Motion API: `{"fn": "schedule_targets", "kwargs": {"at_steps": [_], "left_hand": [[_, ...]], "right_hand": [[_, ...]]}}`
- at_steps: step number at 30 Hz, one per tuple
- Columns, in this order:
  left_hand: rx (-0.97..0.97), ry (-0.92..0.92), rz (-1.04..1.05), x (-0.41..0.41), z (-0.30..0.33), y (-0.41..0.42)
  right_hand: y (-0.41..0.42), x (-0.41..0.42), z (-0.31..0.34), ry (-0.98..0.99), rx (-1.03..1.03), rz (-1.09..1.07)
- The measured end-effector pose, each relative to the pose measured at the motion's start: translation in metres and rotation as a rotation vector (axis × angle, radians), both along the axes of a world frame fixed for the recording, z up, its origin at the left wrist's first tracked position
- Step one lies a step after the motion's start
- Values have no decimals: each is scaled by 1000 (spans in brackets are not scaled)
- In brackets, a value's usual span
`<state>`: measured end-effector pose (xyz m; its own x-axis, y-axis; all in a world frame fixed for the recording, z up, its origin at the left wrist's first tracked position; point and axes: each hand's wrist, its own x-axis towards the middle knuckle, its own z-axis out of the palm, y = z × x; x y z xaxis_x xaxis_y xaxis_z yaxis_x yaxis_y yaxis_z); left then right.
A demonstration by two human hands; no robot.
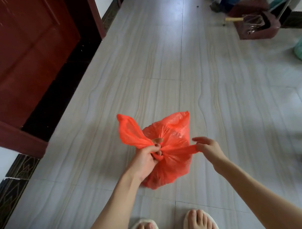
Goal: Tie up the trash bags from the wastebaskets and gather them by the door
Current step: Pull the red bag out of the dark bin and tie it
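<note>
Orange trash bag [167, 149], frame centre: left hand [146, 157] and right hand [206, 148] fingers grasping handles, knot unfinished; door [20, 52] upper left.

Home hallway: pale tiled floor [160, 59], red wooden door [21, 57], patterned dark skirting [11, 188], household clutter [251, 21] by far wall, slippers [202, 226] on feet.

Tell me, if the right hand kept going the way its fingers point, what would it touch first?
Probably the orange trash bag. The right hand pinches a stretched strip of it, fingers aimed left toward the bag's gathered neck, where the left hand grips. Depth is hard to judge.
</note>
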<state>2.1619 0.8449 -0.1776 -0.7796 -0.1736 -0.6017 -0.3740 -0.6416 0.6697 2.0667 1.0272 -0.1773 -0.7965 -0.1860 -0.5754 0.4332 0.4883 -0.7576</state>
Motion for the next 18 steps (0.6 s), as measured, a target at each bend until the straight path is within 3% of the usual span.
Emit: {"fn": "schedule_targets", "kwargs": {"at_steps": [2, 4, 6, 9, 11, 13, 18], "left_hand": [[-115, -15, -87, 2, -1, 0], [-264, -73, -180, 2, -2, 1], [-228, -108, -168, 4, -8, 4], [-215, -111, -133, 3, -14, 11], [-299, -112, -134, 3, -15, 13], [-487, -140, -139, 4, -19, 13], [-1086, -207, -238, 9, -14, 17]], "right_hand": [[-5, 4, 3, 210, 69, 63], [-14, 10, 11, 338, -37, 253], [-26, 19, 20, 320, -180, 448], [-39, 32, 28, 244, -234, 650], [-44, 37, 30, 197, -324, 624], [-49, 40, 33, 121, -429, 449], [-53, 34, 25, 6, -280, 198]]}}
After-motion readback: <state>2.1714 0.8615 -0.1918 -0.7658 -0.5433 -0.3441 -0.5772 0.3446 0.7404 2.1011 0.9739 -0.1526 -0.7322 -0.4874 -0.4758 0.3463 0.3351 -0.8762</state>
